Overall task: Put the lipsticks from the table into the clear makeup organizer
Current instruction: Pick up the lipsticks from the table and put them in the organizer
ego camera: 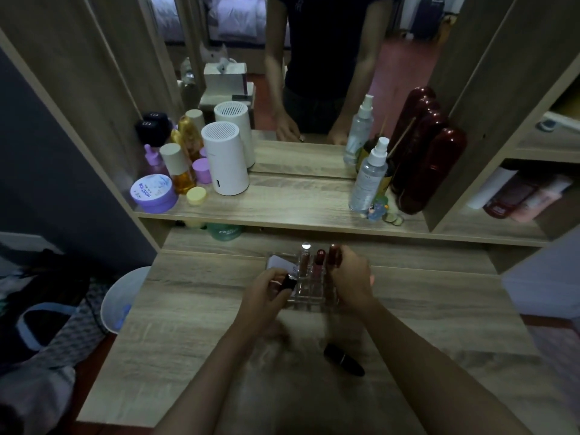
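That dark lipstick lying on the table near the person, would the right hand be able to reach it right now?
Probably not at once. The right hand is up at the organizer gripping a dark red lipstick. Nothing lies over the black lipstick on the table, so once freed the hand could likely draw back to it.

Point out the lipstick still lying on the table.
The black lipstick lying on its side between the forearms; the others stand in the clear organizer or are held.

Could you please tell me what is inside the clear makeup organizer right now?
The clear makeup organizer holds two upright lip products and a pale card. Both hands cover its sides, hiding some slots.
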`<state>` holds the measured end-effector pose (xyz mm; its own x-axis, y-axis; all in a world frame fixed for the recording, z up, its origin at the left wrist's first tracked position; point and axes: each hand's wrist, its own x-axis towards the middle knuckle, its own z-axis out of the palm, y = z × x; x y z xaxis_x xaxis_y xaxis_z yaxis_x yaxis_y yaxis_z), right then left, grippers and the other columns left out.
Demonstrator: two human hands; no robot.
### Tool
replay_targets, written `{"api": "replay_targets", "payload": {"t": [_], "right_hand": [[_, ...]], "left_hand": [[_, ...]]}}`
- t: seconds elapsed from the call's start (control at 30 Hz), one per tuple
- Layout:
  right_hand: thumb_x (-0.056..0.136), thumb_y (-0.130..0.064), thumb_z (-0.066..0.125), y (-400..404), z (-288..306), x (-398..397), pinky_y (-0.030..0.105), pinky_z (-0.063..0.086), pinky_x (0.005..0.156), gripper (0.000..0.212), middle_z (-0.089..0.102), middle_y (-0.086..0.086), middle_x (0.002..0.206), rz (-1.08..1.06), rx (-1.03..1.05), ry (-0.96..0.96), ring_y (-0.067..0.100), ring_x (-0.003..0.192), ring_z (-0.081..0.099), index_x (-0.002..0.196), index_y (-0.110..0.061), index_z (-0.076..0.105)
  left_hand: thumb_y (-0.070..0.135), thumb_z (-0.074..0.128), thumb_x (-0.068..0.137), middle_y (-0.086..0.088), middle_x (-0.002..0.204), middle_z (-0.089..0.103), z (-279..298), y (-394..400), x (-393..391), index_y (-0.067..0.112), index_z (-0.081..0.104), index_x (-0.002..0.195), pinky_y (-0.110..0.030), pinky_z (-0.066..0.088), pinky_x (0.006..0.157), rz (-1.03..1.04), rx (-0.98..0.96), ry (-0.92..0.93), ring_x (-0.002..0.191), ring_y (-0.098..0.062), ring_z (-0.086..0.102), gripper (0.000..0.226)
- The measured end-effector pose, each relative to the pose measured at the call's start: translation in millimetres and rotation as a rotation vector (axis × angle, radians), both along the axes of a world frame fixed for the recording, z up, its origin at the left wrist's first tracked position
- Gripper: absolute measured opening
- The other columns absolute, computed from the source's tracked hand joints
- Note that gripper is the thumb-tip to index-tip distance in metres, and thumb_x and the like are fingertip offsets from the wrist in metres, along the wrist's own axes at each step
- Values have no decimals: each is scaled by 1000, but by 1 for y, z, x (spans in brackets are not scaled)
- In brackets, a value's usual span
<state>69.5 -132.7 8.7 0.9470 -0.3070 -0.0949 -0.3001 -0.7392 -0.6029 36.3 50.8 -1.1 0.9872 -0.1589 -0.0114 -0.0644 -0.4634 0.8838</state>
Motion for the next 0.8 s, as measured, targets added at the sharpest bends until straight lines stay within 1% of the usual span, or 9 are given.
{"api": "replay_targets", "payload": {"t": [0.07, 0.23, 0.3, 0.37, 0.43, 0.57, 0.67, 0.7, 0.8], "right_hand": [[89, -15, 58, 2, 0, 2, 28, 43, 80, 14, 70, 10, 102, -11, -39, 23, 28, 99, 64, 101, -13, 65], [90, -17, 57, 7, 2, 3, 38, 44, 95, 18, 62, 9, 113, -2, -121, 43, 29, 105, 61, 105, -13, 66], [89, -15, 58, 7, 2, 2, 39, 45, 95, 17, 63, 10, 112, -2, -143, 58, 28, 104, 61, 103, -12, 66], [89, -14, 58, 8, 2, 3, 39, 46, 95, 15, 64, 10, 110, -19, -148, 69, 28, 103, 62, 101, -11, 67], [89, -12, 58, 7, 2, 5, 38, 46, 95, 16, 65, 12, 110, -32, -146, 93, 29, 104, 63, 101, -9, 68], [89, -13, 58, 6, 1, 6, 36, 48, 91, 16, 67, 12, 108, -83, -140, 118, 29, 106, 63, 100, -9, 69], [88, -10, 57, 2, 2, 6, 30, 48, 78, 16, 70, 14, 102, -70, -135, 109, 30, 100, 66, 97, -7, 70], [87, -7, 57, 1, 4, 5, 30, 48, 75, 16, 70, 16, 101, -47, -132, 102, 31, 98, 67, 96, -5, 69], [88, -5, 54, -5, 17, 2, 37, 51, 84, 20, 65, 18, 108, 28, -135, 25, 33, 101, 64, 104, -1, 65]], "left_hand": [[-5, 64, 80, 12, 85, 64, 3, -2, 3, 29, 60, 91, 4, 43, 63, 7, -14, -1, 75, 9, 63, 36], [4, 69, 78, 19, 80, 64, 3, -5, 10, 25, 63, 88, -1, 46, 66, 63, 7, -30, 75, 7, 62, 24], [8, 70, 78, 12, 84, 69, 4, -8, 13, 20, 65, 88, -10, 51, 73, 53, -3, -40, 80, 5, 65, 17], [7, 71, 78, -2, 91, 72, 4, -14, 17, 9, 67, 95, -26, 55, 79, 66, 3, -29, 87, -10, 68, 17], [3, 72, 76, -10, 95, 72, 6, -20, 23, 3, 67, 98, -33, 54, 81, 93, 18, -21, 89, -19, 68, 22], [2, 72, 74, -7, 90, 71, 5, -31, 31, 4, 68, 97, -19, 48, 69, 100, 48, -43, 85, -19, 66, 23], [4, 71, 75, -11, 95, 73, 2, -35, 35, 4, 67, 100, -30, 53, 77, 81, 90, -33, 88, -22, 67, 26], [2, 72, 74, -13, 95, 73, 1, -35, 36, 4, 67, 100, -30, 52, 77, 82, 89, -31, 89, -24, 67, 26], [0, 71, 72, -16, 93, 74, -1, -37, 39, 2, 68, 97, -32, 50, 76, 68, 105, -52, 88, -27, 68, 25]]}}
